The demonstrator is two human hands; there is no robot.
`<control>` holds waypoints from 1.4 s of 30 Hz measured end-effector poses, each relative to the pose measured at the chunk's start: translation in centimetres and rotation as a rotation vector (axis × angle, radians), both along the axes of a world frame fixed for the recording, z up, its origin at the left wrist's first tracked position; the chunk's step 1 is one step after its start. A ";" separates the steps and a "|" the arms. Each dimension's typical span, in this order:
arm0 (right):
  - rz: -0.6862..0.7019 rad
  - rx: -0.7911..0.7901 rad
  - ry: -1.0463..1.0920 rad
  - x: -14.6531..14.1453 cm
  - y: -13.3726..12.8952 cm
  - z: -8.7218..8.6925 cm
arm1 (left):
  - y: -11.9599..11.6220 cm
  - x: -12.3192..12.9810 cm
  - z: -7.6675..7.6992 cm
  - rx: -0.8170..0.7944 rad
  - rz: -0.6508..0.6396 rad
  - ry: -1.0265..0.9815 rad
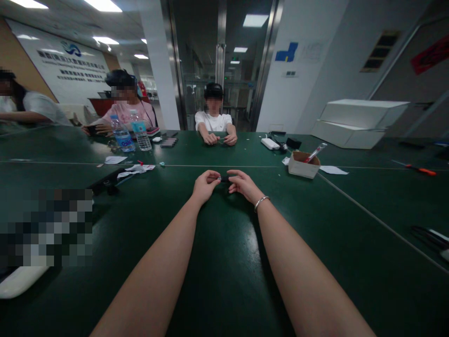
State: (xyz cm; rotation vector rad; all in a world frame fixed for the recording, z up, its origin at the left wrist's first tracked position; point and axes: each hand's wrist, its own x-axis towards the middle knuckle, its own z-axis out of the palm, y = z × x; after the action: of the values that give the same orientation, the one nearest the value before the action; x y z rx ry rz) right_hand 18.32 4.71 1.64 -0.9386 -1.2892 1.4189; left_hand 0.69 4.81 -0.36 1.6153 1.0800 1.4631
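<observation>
A small black piece (225,179), too small to name, is between my two hands above the dark green table (224,248). My left hand (206,188) is closed, its thumb and fingers pinching the left end, where a pale tip shows. At the other end is my right hand (245,185), with a silver bracelet (261,203) at the wrist. Its fingers are bent but apart around the right end; whether they touch the piece I cannot tell.
Ahead stands a small cardboard box (303,166) with a clear packet in it. White boxes (351,124) are stacked at the back right. Two water bottles (131,133) and crumpled paper (136,170) lie left. Across the table a person (213,119) handles something small; others sit left.
</observation>
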 end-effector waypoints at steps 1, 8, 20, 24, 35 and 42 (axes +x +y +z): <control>-0.003 -0.013 -0.014 -0.1 0.1 0.0 | 0.0 0.0 0.0 0.000 -0.002 0.000; 0.004 0.063 -0.053 0.0 0.2 -0.2 | -0.1 0.0 0.1 0.002 0.006 0.001; -0.047 0.094 -0.086 0.1 0.4 -0.3 | -0.3 0.0 0.3 -0.025 0.010 -0.014; -0.046 0.067 -0.130 0.0 0.4 -0.3 | -0.4 0.1 0.4 -0.037 0.024 -0.019; -0.005 0.068 -0.096 0.0 0.4 -0.2 | -0.4 0.2 0.4 -0.028 0.024 -0.030; -0.021 0.014 -0.089 -0.1 0.2 -0.1 | -0.5 0.2 0.5 -0.039 0.025 -0.017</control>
State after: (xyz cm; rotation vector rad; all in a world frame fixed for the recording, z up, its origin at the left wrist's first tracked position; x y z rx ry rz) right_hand 18.25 4.90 1.53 -1.0126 -1.3500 1.3633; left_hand 0.92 4.27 0.17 1.5653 1.1158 1.4604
